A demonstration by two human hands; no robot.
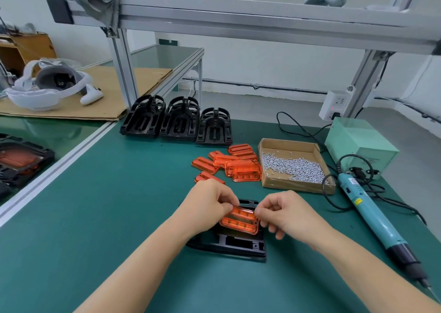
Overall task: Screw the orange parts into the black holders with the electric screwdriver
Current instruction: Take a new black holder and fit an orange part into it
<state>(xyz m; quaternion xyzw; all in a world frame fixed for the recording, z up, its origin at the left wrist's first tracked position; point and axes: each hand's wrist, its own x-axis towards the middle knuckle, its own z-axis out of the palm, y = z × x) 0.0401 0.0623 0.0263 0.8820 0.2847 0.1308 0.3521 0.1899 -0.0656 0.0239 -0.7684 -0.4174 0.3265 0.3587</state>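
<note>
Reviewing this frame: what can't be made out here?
- Head view: whether the orange part is seated in the black holder; the left hand and right hand cover its ends.
- Screw holes: hidden under fingers.
- Electric screwdriver: bit tip cut off by the right edge.
- Screws in the cardboard box: too small to tell the head type.

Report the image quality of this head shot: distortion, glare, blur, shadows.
Head view: wide-angle lens bows the aluminium frame and the table edge; even, soft light with only faint shadows under the black holder; glossy reflections on the neighbouring green table; the centre is sharp, with the orange part crisp between both hands, while the electric screwdriver tip smears near the corner.
</note>
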